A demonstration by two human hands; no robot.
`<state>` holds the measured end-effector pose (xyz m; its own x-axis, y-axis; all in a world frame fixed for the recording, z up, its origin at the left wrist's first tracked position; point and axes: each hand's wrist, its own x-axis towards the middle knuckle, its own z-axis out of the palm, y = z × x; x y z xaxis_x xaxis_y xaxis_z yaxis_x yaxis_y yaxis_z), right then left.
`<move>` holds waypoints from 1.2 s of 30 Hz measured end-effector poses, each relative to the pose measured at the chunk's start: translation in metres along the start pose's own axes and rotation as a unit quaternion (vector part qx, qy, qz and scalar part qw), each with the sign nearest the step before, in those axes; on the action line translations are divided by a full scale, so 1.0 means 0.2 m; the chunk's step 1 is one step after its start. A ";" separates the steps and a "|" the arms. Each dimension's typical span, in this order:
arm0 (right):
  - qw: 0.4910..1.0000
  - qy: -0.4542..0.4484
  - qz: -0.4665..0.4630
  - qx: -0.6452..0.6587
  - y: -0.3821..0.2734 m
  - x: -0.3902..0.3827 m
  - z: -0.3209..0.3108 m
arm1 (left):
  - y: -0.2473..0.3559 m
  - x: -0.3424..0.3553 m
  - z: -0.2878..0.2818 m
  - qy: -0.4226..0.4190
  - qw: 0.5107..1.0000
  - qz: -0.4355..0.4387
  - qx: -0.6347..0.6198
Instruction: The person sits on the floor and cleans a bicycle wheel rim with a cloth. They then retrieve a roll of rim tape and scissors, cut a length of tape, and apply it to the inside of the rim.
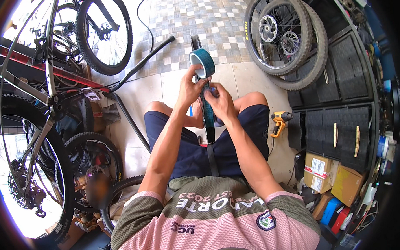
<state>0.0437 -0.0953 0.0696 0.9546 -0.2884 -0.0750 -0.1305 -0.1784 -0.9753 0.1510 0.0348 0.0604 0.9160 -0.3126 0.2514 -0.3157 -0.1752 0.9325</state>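
Observation:
A roll of teal tape [205, 58] is gripped at its lower edge by my left hand [189, 90], thumb and fingers closed on it. Just below, a black bicycle wheel rim [210, 134] stands upright, edge-on, between my legs. A teal strip [208, 115] lies along the rim's outer channel nearest me. My right hand [221, 102] is closed at the rim's right side, its fingertips pressed at the strip close below the roll. Whether those fingers pinch the tape itself is hard to make out. A black tire or strap-like band [212, 160] runs from the rim's near end over my lap.
Two wheels with tires [285, 36] lean at the right by black drawers [337, 135]. A yellow heat gun [279, 123] rests on the floor right of my knee, near cardboard boxes [318, 171]. Bicycles [49, 86] stand at the left; a black tube [131, 120] lies on the tiles.

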 end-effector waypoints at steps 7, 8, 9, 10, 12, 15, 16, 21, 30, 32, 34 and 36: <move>0.999 -0.019 0.028 -0.015 0.15 -0.31 -0.01 | 0.03 -0.03 -0.03 0.014 1.000 0.006 0.005; 1.000 -0.001 -0.011 -0.013 0.17 -0.25 0.01 | 0.06 -0.04 -0.02 0.018 1.000 -0.012 -0.010; 0.999 0.017 -0.050 -0.011 0.18 -0.19 0.02 | 0.06 -0.03 -0.01 0.017 1.000 -0.004 -0.007; 1.000 0.002 -0.006 0.005 0.09 -0.13 0.04 | 0.01 -0.05 -0.04 0.026 1.000 0.003 0.004; 1.000 -0.002 0.001 -0.003 0.04 -0.03 0.06 | 0.00 -0.04 -0.04 0.014 1.000 -0.004 -0.004; 0.999 -0.043 -0.016 -0.005 -0.03 0.03 0.07 | 0.01 -0.04 -0.10 -0.017 0.999 -0.032 0.034; 0.998 -0.050 -0.031 -0.004 -0.03 0.03 0.09 | 0.00 -0.04 -0.11 -0.027 0.995 -0.033 0.091; 0.999 -0.040 -0.014 -0.023 0.01 -0.01 0.08 | 0.27 -0.04 -0.18 -0.084 0.995 0.022 0.046; 0.999 -0.049 0.000 0.007 0.08 -0.01 0.10 | 0.29 0.40 -0.16 -0.140 0.982 -0.087 -0.091; 0.999 -0.053 0.008 0.009 0.07 -0.02 0.09 | 0.26 0.50 -0.15 -0.156 0.978 -0.095 -0.102; 0.999 -0.039 -0.014 -0.007 0.08 -0.02 0.09 | 0.25 0.59 -0.15 -0.183 0.968 -0.118 -0.122; 0.999 -0.035 -0.019 -0.017 0.10 -0.02 0.09 | 0.24 0.66 -0.14 -0.153 0.957 -0.162 -0.188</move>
<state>0.0412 -0.0804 0.0472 0.9752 -0.2147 -0.0543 -0.1025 -0.2205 -0.9700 0.2640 0.0111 0.1458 0.8170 -0.5678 -0.1007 0.1367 0.0211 0.9904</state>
